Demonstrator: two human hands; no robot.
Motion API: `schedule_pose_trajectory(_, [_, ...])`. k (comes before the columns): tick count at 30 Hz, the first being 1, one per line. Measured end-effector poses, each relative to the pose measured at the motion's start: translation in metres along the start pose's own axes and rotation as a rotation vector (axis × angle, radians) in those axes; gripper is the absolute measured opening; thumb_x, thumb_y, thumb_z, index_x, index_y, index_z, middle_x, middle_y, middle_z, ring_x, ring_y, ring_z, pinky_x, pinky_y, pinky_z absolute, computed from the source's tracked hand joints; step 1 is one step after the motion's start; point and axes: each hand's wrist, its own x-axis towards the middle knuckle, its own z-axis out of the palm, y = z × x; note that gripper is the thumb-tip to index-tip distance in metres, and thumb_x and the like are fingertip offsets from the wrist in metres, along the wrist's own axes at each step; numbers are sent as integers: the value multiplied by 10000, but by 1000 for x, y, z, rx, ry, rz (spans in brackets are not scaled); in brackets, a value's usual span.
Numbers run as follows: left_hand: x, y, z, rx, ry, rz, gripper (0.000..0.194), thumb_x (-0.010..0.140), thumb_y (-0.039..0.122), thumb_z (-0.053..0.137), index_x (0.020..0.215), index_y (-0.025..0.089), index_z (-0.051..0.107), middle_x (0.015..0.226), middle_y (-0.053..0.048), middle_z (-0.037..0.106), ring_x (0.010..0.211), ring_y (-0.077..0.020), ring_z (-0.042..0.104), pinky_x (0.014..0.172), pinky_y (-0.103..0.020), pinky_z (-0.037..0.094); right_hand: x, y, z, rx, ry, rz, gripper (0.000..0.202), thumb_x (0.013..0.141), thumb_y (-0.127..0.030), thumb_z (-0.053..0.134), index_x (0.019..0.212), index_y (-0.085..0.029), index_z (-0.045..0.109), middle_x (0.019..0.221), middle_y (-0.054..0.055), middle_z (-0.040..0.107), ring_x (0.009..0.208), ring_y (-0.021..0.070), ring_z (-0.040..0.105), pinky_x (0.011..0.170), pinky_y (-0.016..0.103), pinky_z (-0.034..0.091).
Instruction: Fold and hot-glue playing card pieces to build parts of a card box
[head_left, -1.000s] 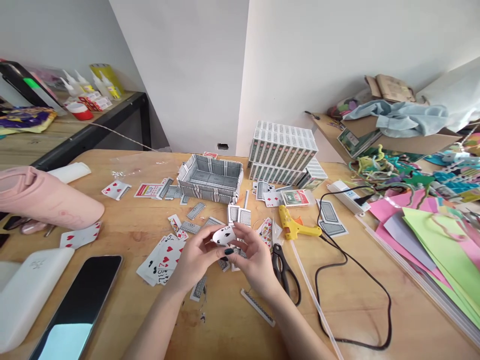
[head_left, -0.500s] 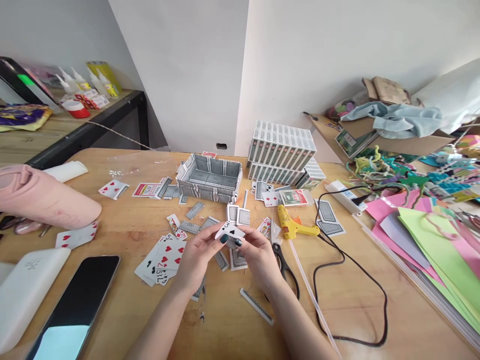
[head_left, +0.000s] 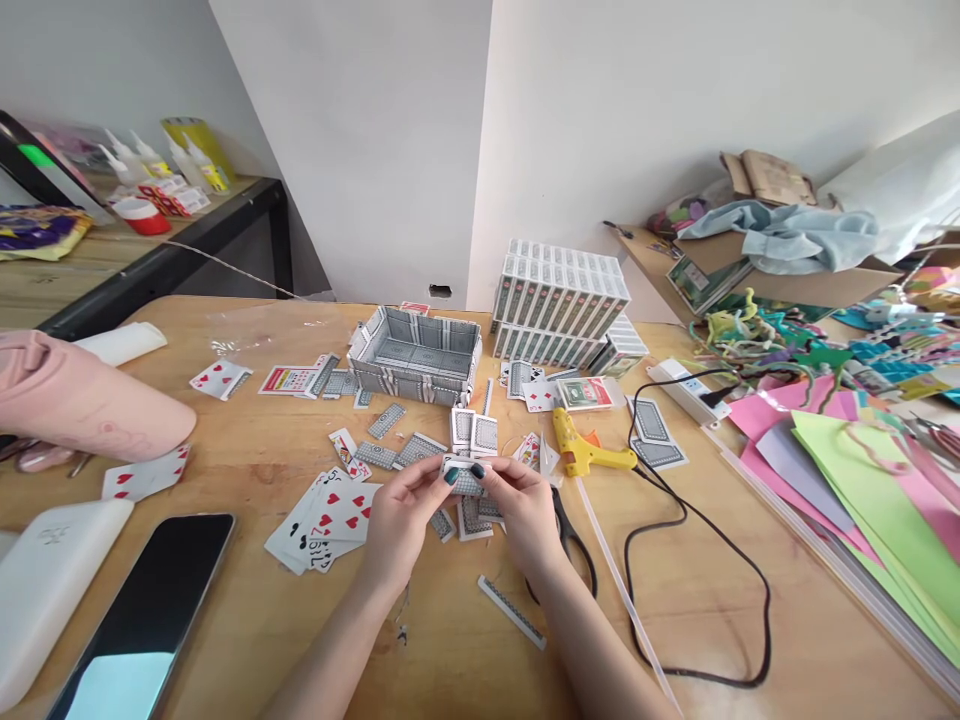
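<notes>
Between my two hands is a small playing card (head_left: 466, 477), its grey patterned back partly showing, with both thumbs on it. My left hand (head_left: 409, 505) pinches its left side and my right hand (head_left: 519, 500) its right side. Just beyond them lie folded card pieces (head_left: 474, 430). An open box made of cards (head_left: 416, 352) stands farther back. Cut card strips (head_left: 388, 421) are scattered left of the hands, beside a fan of face-up cards (head_left: 330, 518). Black scissors (head_left: 576, 545) are partly hidden by my right hand.
A yellow glue gun (head_left: 589, 450) with a black cord (head_left: 694, 675) lies at the right. Stacked card packs (head_left: 559, 300) stand at the back. A phone (head_left: 142, 610) and pink case (head_left: 97, 395) are left; coloured paper (head_left: 870, 520) is far right.
The card between my hands showed its spade face before; now it is folded or tilted and grey patterned back shows. My hands have stayed close together. The view has shifted slightly.
</notes>
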Motion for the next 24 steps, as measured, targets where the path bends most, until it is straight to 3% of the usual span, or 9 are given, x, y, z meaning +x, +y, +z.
schedule_pose_trajectory(10, [1,0,-4,143,105,46,213,667,335,719,814,180,724,788,-25,731,752,-161,652,684,-224,534,-2,-4,0,-95,20,-9,204,661,-341,722,725,-150,692,680,14,644,628,125,545,600,241,410])
schedule_pose_trajectory(24, [0,-5,-6,205,133,106,244,674,362,709,822,169,727,774,-32,734,763,-170,658,669,-211,525,-5,-6,2,-116,34,-22,201,666,-351,710,682,-152,686,627,10,626,572,115,508,542,234,400])
